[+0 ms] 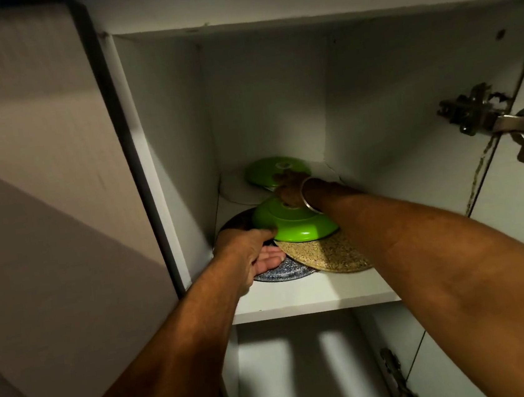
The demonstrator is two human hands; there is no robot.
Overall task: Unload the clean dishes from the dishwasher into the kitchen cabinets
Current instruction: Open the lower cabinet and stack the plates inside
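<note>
I look up into an open white cabinet. On its shelf [298, 297] an upside-down green dish [296, 227] sits on a blue speckled plate [282, 272] and a tan speckled plate [329, 256]. My left hand [250, 255] grips the green dish's near-left rim, thumb above, fingers beneath and lying on the blue plate. My right hand [289, 188], a bangle on its wrist, reaches over the top of that dish toward a second green dish [264, 172] at the back. Its fingers are in shadow. A dark plate [235, 222] shows behind my left hand.
A white plate [237, 193] lies at the back left under the far green dish. The cabinet door hangs open on the right with a metal hinge [486, 117]. A lower shelf compartment [306, 366] shows below. A closed neighbouring door [37, 158] fills the left.
</note>
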